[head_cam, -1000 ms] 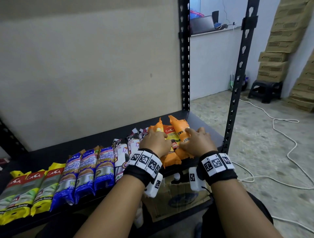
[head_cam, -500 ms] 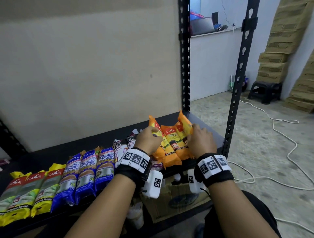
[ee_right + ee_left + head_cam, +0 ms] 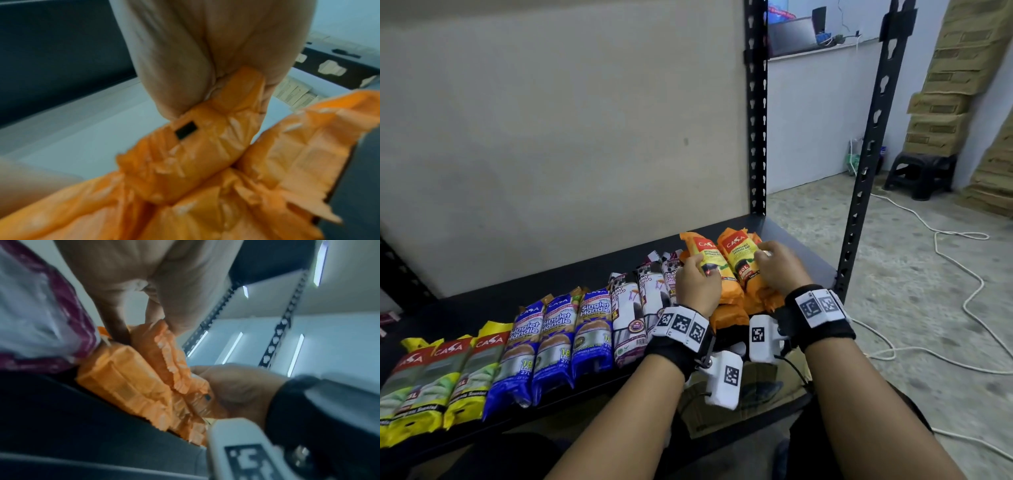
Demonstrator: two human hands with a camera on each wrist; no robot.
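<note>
Several orange garbage-bag packs (image 3: 726, 270) lie at the right end of a black metal shelf (image 3: 571, 281). My left hand (image 3: 697, 281) grips the left orange pack (image 3: 705, 257) from its left side. My right hand (image 3: 777, 267) curls round the right orange pack (image 3: 739, 253), fingers on its top face. In the left wrist view the orange packs (image 3: 144, 382) lie below my left hand's fingers (image 3: 160, 280), with a white and purple pack (image 3: 41, 318) beside them. The right wrist view shows my right hand's fingers (image 3: 185, 56) pinching crinkled orange plastic (image 3: 205, 146).
A row of packs runs leftward along the shelf: white and purple ones (image 3: 640, 301), blue ones (image 3: 558, 335), yellow ones (image 3: 431, 377). A black upright (image 3: 866, 150) stands right of my hands. White cables (image 3: 945, 274) lie on the floor; cardboard boxes (image 3: 955, 75) are stacked at the far right.
Both hands have lifted and straightened the orange packs, turning their printed faces up and shifting them slightly toward the shelf's back. The other packs have not moved.
</note>
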